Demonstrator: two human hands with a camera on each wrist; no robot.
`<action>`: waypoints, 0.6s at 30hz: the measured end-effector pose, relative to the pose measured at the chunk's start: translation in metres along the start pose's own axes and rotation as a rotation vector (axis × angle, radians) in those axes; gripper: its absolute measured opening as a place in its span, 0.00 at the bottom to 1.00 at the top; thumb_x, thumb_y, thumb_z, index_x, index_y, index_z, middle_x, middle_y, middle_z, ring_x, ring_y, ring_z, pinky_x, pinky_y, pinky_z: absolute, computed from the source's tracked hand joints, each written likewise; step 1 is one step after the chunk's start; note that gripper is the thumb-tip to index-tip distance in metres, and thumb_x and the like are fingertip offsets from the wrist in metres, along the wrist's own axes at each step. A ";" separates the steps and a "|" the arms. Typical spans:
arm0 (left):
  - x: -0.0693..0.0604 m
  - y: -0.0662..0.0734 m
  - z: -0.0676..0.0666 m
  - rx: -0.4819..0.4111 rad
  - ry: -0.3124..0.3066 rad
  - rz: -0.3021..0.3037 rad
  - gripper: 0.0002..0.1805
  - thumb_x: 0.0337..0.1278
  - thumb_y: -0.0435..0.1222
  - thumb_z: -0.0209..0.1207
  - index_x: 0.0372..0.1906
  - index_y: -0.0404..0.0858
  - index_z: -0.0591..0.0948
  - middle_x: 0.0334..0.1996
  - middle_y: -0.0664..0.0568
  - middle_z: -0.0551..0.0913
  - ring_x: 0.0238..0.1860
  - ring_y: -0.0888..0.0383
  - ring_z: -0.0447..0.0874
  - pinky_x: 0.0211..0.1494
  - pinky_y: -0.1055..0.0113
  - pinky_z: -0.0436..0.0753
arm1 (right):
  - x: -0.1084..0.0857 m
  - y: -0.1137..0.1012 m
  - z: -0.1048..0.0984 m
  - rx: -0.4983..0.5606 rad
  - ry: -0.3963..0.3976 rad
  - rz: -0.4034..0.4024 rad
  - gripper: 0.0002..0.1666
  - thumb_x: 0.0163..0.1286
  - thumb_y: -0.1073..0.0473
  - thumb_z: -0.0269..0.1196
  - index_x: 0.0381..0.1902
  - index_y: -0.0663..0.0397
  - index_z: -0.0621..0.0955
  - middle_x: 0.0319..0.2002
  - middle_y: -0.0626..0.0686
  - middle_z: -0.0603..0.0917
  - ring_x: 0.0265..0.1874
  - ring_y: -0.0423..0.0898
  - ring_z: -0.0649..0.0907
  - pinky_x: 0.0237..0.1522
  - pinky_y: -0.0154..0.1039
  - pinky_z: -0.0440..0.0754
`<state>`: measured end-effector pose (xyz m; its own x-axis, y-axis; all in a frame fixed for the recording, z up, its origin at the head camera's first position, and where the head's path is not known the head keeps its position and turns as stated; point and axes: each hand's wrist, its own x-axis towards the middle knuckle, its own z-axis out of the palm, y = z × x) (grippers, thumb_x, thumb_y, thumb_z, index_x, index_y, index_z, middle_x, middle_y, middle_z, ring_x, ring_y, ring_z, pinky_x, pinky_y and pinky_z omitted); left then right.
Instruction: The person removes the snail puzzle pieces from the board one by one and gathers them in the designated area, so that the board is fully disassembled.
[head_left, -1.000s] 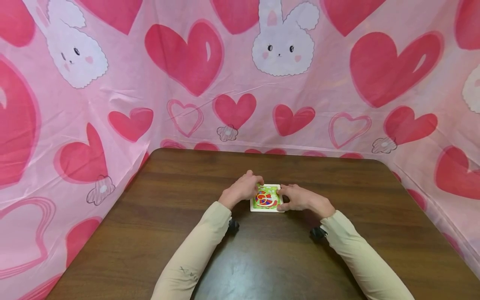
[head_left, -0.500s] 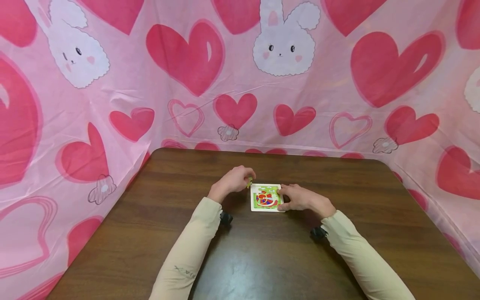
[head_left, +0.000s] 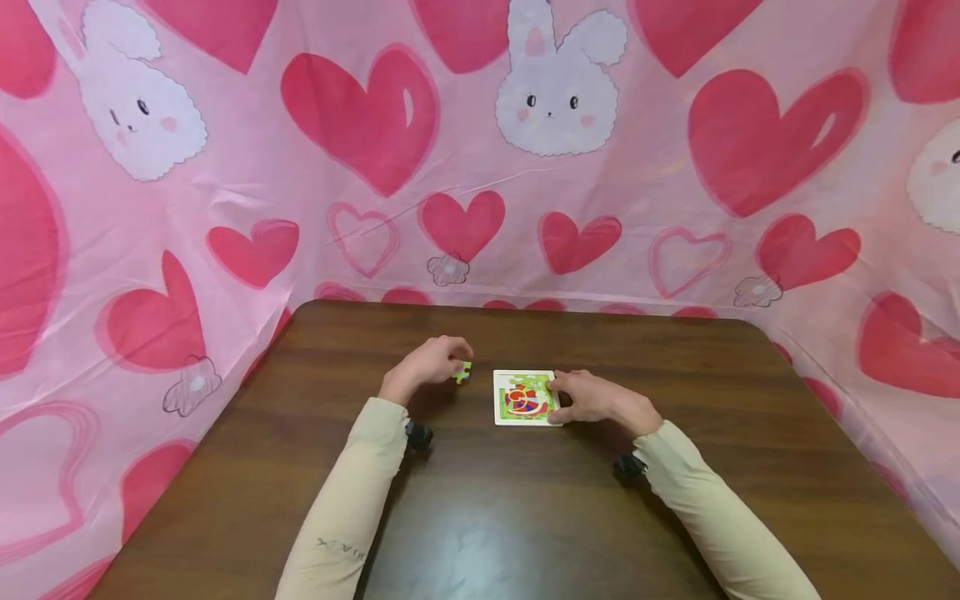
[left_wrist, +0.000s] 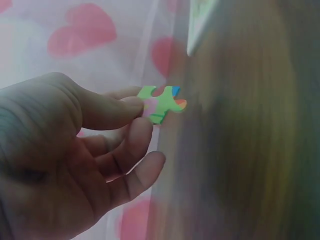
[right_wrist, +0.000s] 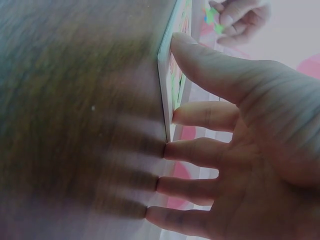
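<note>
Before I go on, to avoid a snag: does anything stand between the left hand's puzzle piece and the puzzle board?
Nothing visible: only tabletop shows between the puzzle piece and the puzzle board; the right hand touches its opposite edge.

Brown wood-grain table [head_left: 480,508], white-edged puzzle board [head_left: 506,381] flat on it

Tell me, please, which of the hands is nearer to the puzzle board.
Right: the right hand touches the puzzle board at its right edge; the left hand is apart from it, beyond its left edge, pinching a puzzle piece.
</note>
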<state>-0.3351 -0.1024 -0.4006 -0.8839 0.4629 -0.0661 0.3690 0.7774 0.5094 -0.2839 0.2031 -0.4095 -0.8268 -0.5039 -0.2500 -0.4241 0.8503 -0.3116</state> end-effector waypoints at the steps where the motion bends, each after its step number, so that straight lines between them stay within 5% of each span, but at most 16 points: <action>1: -0.004 -0.005 -0.002 0.007 -0.003 -0.005 0.14 0.64 0.31 0.56 0.53 0.41 0.81 0.50 0.47 0.84 0.43 0.54 0.78 0.46 0.62 0.78 | 0.000 0.000 0.001 0.001 -0.001 -0.003 0.40 0.63 0.42 0.67 0.67 0.57 0.73 0.73 0.65 0.62 0.70 0.66 0.64 0.68 0.63 0.63; 10: -0.030 -0.039 -0.019 -0.014 -0.015 -0.077 0.10 0.65 0.31 0.55 0.47 0.39 0.83 0.41 0.48 0.85 0.37 0.55 0.76 0.40 0.65 0.75 | 0.002 0.001 0.001 -0.004 0.001 0.016 0.40 0.63 0.42 0.67 0.66 0.58 0.73 0.73 0.67 0.62 0.70 0.68 0.63 0.68 0.63 0.62; 18: -0.042 -0.053 -0.024 -0.096 -0.067 -0.134 0.08 0.64 0.30 0.54 0.43 0.37 0.83 0.29 0.50 0.81 0.27 0.59 0.73 0.32 0.68 0.74 | 0.001 0.000 0.004 0.018 -0.003 0.007 0.42 0.63 0.41 0.67 0.69 0.56 0.71 0.74 0.63 0.61 0.71 0.65 0.63 0.68 0.64 0.62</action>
<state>-0.3244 -0.1732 -0.4047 -0.9010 0.3878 -0.1945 0.2174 0.7915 0.5713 -0.2834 0.2022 -0.4135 -0.8284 -0.4988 -0.2549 -0.4118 0.8508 -0.3265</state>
